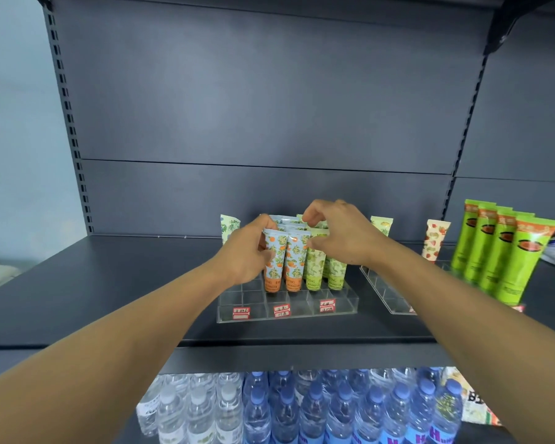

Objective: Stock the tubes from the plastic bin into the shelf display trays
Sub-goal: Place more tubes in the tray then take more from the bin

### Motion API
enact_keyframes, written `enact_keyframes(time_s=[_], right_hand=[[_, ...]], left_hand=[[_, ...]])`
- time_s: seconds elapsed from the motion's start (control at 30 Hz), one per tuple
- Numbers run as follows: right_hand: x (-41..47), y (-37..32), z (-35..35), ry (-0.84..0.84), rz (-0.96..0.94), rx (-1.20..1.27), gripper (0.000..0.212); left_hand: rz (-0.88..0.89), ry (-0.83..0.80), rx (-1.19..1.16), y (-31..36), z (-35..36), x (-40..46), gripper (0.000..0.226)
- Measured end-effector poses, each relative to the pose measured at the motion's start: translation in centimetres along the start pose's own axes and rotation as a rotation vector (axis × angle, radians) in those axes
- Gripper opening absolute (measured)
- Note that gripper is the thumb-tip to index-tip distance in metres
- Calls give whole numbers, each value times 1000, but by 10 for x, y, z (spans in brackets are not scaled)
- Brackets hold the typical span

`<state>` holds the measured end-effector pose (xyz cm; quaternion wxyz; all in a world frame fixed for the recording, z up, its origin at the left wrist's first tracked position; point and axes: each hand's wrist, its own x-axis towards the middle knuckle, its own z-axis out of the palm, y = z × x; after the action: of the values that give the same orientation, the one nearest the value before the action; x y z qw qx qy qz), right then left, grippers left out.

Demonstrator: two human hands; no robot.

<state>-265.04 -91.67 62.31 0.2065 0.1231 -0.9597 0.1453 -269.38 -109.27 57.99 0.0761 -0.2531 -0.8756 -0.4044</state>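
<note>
Left hand (242, 251) gripping orange-print tubes (284, 261) upright in clear display tray (285, 310); right hand (340, 233) loosely curled just above green tubes (326, 267), holding nothing

The left hand (247, 254) hides part of the orange-print tubes (284, 261), the red price labels (281, 310) are too small to read, and the water bottles (302, 408) are cut off below.

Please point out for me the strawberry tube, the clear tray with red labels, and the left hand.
strawberry tube (434, 240): head view, middle of its printed body.
clear tray (343, 307): head view, front right wall.
left hand (249, 251): head view, back of the hand.
</note>
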Motion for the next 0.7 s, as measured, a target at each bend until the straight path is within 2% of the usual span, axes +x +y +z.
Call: enact_keyframes(time_s=[0.23,0.47,0.7], right_hand=[[6,-5,9,23,-18,-147,37],[11,-7,19,1,-23,-276,46],[11,-7,23,0,2,-281,46]], left_hand=[[-11,28,34,0,0,-1,28],[-15,38,29,0,2,-1,29],[-20,29,19,2,1,-3,32]])
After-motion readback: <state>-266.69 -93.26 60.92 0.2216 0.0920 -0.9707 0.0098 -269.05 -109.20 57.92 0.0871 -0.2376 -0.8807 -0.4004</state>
